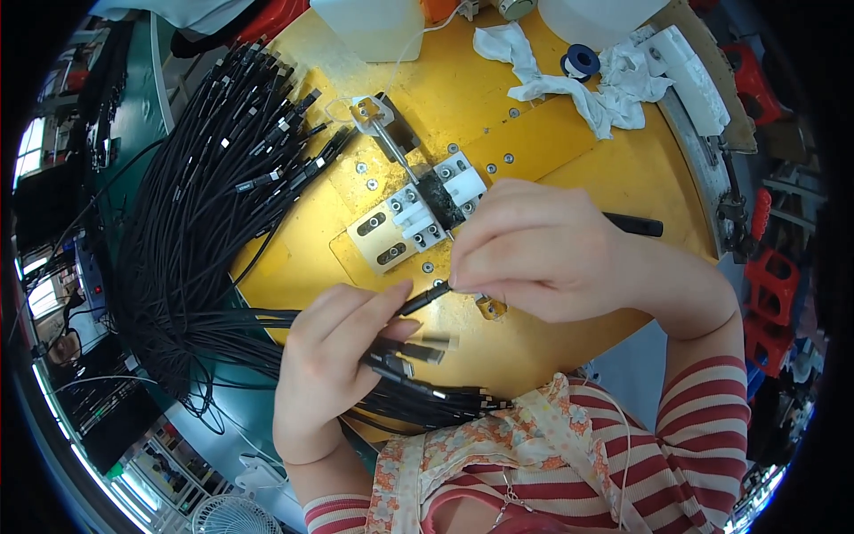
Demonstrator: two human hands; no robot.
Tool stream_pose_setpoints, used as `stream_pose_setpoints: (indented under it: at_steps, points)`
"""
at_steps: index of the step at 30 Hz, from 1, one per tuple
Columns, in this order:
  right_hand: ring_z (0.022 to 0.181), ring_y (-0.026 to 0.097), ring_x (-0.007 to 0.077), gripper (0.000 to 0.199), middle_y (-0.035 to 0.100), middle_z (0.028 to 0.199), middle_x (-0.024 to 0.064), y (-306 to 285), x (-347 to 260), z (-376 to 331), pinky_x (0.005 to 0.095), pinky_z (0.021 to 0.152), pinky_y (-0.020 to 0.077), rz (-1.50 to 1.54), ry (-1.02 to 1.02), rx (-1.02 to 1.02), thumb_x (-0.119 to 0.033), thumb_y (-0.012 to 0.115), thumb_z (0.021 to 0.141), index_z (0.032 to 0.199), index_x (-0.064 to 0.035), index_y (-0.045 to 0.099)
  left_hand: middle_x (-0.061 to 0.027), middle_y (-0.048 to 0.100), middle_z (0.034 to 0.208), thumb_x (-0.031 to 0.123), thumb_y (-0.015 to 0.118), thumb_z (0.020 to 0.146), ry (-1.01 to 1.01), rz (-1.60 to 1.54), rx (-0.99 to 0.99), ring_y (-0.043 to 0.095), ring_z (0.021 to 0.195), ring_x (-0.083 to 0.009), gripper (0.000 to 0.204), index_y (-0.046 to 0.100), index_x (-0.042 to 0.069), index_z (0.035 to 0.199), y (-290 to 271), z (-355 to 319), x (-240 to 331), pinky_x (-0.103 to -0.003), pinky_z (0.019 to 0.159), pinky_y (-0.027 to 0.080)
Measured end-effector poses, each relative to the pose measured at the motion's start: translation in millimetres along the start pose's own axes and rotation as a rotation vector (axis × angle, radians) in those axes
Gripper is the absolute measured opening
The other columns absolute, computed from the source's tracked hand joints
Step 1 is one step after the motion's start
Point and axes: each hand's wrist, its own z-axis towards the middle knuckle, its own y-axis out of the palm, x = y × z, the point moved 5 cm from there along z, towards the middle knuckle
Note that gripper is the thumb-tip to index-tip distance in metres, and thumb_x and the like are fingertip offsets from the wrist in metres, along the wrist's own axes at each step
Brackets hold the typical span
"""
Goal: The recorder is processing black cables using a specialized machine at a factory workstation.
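My left hand (334,351) is closed round a black cable, whose slim end piece (427,300) points up and to the right. More cable ends (405,360), blurred, hang below the same hand. At the tip of that end piece, the fingers of my right hand (538,254) are pinched together; whether something small sits between them is hidden. Just beyond both hands stands a metal fixture (382,236) with white blocks and a dark, dirty middle. A black handle (636,224) shows from behind my right hand; I cannot tell if it is held.
A large bundle of black cables (178,240) spreads over the left side. More cable ends (445,405) lie near my apron. Crumpled white tissue (627,80), a blue spool (581,62) and a whitish container (374,31) stand at the back of the yellow table (551,356).
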Motion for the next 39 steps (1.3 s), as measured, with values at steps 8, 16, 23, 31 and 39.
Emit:
stream_pose_setpoints:
  at_steps: [8, 16, 23, 31, 39]
  points:
    - [0.076, 0.059, 0.0276, 0.007, 0.059, 0.080, 0.0087, 11.5, 6.7, 0.6, 0.0360, 0.067, 0.0487, 0.074, 0.052, 0.029, -0.006, 0.066, 0.079, 0.085, -0.0030, 0.062, -0.0045, 0.049, 0.062, 0.008, 0.077, 0.069, 0.239, 0.225, 0.153, 0.050, 0.050, -0.0186, 0.029, 0.067, -0.001, 0.094, 12.5, -4.9, -8.8, -0.030, 0.045, 0.038]
    - [0.076, 0.059, 0.0216, 0.010, 0.060, 0.084, 0.0062, -4.5, 31.0, 6.2, 0.0309, 0.065, 0.0465, -0.178, 0.127, 0.071, 0.000, 0.071, 0.075, 0.084, -0.0031, 0.067, -0.0057, 0.059, 0.092, -0.007, 0.066, 0.062, 0.068, 0.261, 0.120, 0.059, 0.075, -0.0210, 0.052, 0.068, 0.010, 0.112, 20.6, 4.2, -24.5, -0.031, 0.064, 0.050]
    - [0.081, 0.055, 0.0246, 0.004, 0.055, 0.085, 0.0063, -2.0, 36.9, 4.5, 0.0360, 0.074, 0.0438, -0.343, 0.133, 0.087, -0.006, 0.066, 0.076, 0.080, -0.0037, 0.066, -0.0053, 0.057, 0.088, -0.005, 0.065, 0.064, 0.126, 0.407, 0.121, 0.057, 0.072, -0.0205, 0.052, 0.067, 0.011, 0.114, 27.2, 10.9, -28.6, -0.032, 0.062, 0.047]
    - [0.078, 0.055, 0.0227, 0.016, 0.055, 0.085, 0.0066, 1.5, 19.7, 2.1, 0.0348, 0.070, 0.0416, -0.589, 0.027, -0.026, -0.004, 0.070, 0.074, 0.089, -0.0022, 0.065, -0.0050, 0.056, 0.089, -0.005, 0.064, 0.060, 0.083, 0.429, 0.058, 0.056, 0.077, -0.0219, 0.058, 0.066, 0.012, 0.115, 27.2, 10.5, -29.0, -0.033, 0.065, 0.046]
    - [0.077, 0.056, 0.0229, 0.014, 0.058, 0.087, 0.0067, 20.6, 2.4, 0.7, 0.0348, 0.069, 0.0429, -0.258, -0.090, -0.117, -0.001, 0.067, 0.073, 0.087, -0.0032, 0.063, -0.0052, 0.056, 0.087, -0.004, 0.065, 0.061, 0.061, 0.366, 0.062, 0.056, 0.076, -0.0220, 0.056, 0.066, 0.010, 0.115, 26.4, 12.5, -28.5, -0.032, 0.064, 0.046]
